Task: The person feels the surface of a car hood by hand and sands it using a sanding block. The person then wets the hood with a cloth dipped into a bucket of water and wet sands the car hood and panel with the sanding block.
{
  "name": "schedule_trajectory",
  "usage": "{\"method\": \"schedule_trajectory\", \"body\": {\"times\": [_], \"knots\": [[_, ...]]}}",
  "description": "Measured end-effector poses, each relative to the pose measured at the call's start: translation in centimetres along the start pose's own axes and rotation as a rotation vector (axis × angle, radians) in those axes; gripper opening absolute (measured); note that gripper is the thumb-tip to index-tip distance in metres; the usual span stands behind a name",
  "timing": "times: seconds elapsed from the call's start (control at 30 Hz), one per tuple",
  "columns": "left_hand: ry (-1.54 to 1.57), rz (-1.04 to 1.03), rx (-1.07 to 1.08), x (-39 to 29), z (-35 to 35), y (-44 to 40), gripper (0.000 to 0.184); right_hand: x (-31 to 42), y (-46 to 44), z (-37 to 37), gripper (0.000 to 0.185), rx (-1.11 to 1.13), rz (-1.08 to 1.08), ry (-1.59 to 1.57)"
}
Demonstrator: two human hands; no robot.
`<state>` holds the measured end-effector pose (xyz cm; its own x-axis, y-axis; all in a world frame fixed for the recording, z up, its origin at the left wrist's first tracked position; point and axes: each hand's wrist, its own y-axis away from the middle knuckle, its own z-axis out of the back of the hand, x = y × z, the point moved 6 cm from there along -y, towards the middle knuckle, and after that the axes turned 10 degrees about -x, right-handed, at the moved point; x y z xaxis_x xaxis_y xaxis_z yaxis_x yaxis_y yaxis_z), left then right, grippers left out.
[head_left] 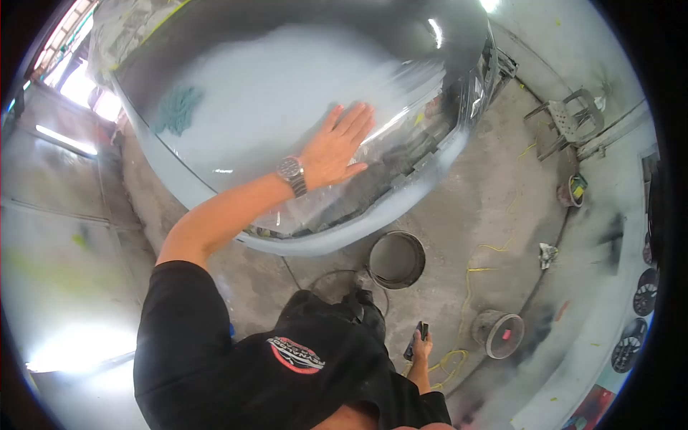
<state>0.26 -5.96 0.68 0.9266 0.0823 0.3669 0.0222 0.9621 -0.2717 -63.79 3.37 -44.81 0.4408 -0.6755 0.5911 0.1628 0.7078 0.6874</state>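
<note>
My left hand [340, 145] lies flat, fingers stretched out, on the grey-primed car hood [279, 68], close to its front edge. It holds nothing, and a metal-band wristwatch [291, 170] sits on that wrist. A crumpled teal cloth [178, 110] rests on the hood, left of the hand. Low at my right side, my right hand [421, 349] is closed around a small black block-like object [415, 340]; its exact kind I cannot make out. Below the hood runs the pale bumper [330, 240], with dark openings above it.
A round bucket [396, 259] stands on the concrete floor just before the bumper. To the right are another bucket [498, 335], a yellow cord [469, 287], crumpled paper [547, 255], a small pot [572, 190] and a chair [562, 122] by the wall.
</note>
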Motion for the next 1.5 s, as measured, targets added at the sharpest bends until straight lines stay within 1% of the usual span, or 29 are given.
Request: {"method": "schedule_trajectory", "body": {"times": [0.07,0.1,0.17,0.23,0.3,0.33,0.37,0.43,0.5,0.6,0.67,0.73,0.77,0.83,0.9,0.93,0.97,1.03,1.1,1.13,1.17,1.23,1.27,1.37,1.4,1.47,1.5], "knots": [[0.042,0.021,-0.014,-0.5,0.2,1.5,0.094,1.9,-0.9,1.4,0.065,-0.088,0.115,0.201],[0.092,0.069,-0.077,0.9,0.3,4.7,0.094,4.5,-0.2,2.7,0.061,-0.187,0.167,0.340],[0.152,0.106,-0.080,1.8,1.3,9.4,0.093,7.5,5.0,1.5,0.062,-0.122,0.186,0.444],[0.202,0.173,-0.071,2.1,1.8,14.8,0.092,5.6,5.9,2.3,0.064,-0.036,0.128,0.429],[0.288,0.260,-0.081,1.8,2.7,19.7,0.091,6.6,6.9,2.9,0.073,-0.042,0.107,0.677],[0.351,0.305,-0.085,1.4,3.6,22.2,0.090,8.0,8.1,2.9,0.073,-0.044,0.157,0.733],[0.465,0.365,-0.142,0.9,4.3,25.0,0.086,8.9,9.4,3.1,0.074,-0.043,0.203,0.786],[0.645,0.455,-0.268,-0.9,4.6,30.9,0.079,6.3,6.9,4.8,0.078,-0.004,0.204,0.865],[0.767,0.518,-0.407,-3.0,4.0,36.6,0.072,9.1,9.9,5.5,0.081,0.052,0.237,1.064],[0.984,0.838,-0.371,-6.6,-0.8,44.5,0.056,12.7,12.1,4.5,0.084,0.116,0.292,1.287],[0.975,1.123,-0.346,-9.9,-5.6,50.3,0.040,14.9,12.9,3.7,0.085,0.111,0.341,1.362],[0.933,1.336,-0.301,-13.2,-9.8,56.2,0.023,16.2,11.9,1.8,0.086,0.095,0.484,1.460],[1.007,1.418,-0.270,-14.7,-11.4,58.6,0.020,16.9,11.1,0.9,0.086,0.088,0.556,1.508],[1.147,1.577,-0.200,-17.2,-13.5,62.1,0.013,20.1,14.6,-5.8,0.084,0.233,0.662,1.383],[1.179,1.572,-0.227,-18.4,-13.8,62.8,0.011,23.1,20.9,-14.7,0.081,0.324,0.727,1.377],[1.189,1.568,-0.240,-18.7,-14.0,63.2,0.011,23.5,22.5,-18.0,0.080,0.378,0.778,1.340],[1.295,1.567,-0.228,-19.0,-14.2,62.8,0.012,23.5,23.9,-20.9,0.078,0.433,0.828,1.302],[1.499,1.557,-0.202,-19.2,-13.4,60.6,0.015,23.1,27.9,-26.7,0.079,0.578,0.833,1.159],[1.797,1.393,-0.276,-19.5,-12.3,57.4,0.024,23.0,33.5,-31.5,0.078,0.626,0.804,1.130],[1.860,1.363,-0.343,-19.0,-11.2,55.6,0.028,22.6,35.2,-33.0,0.078,0.652,0.791,1.108],[1.921,1.326,-0.407,-18.7,-10.1,53.9,0.032,21.9,36.1,-33.9,0.075,0.738,0.841,1.049],[2.243,1.399,-0.361,-20.3,-10.1,52.2,0.041,21.1,38.1,-35.7,0.070,0.898,0.949,0.895],[2.399,1.425,-0.328,-20.9,-9.9,51.7,0.046,21.4,39.4,-36.2,0.066,0.914,1.048,0.910],[2.312,1.599,-0.354,-19.5,-9.3,51.3,0.044,21.5,40.1,-36.5,0.067,0.902,0.998,0.918],[2.320,1.632,-0.462,-18.8,-8.9,51.0,0.039,21.7,40.3,-36.3,0.069,0.928,1.081,0.923],[2.281,1.751,-0.471,-19.8,-8.9,52.0,0.033,22.0,40.3,-36.0,0.074,0.980,1.252,0.934],[2.259,1.819,-0.482,-20.3,-9.1,52.6,0.031,23.2,41.1,-35.8,0.077,0.956,1.365,0.879]]}}
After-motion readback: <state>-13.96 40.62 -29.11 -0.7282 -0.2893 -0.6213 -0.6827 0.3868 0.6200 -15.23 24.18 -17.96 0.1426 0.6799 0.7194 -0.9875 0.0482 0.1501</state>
